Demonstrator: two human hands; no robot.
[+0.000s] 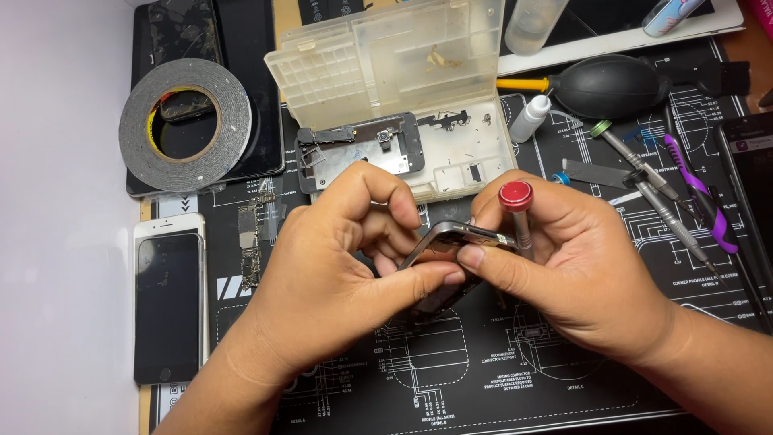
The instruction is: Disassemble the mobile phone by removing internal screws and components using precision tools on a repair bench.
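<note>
Both hands hold a phone frame [451, 242] tilted on edge above the mat [499, 354], at the centre. The left hand [338, 266] pinches its edge; the right hand [564, 258], at 3 o'clock, grips frame and screwdriver [517, 211]. It looks light, thin, stiff and bendable: best held by the rims.

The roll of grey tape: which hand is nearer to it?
Left. The left hand lies just right of and below the roll of grey tape; the right hand is farther right, beyond the left hand.
</note>
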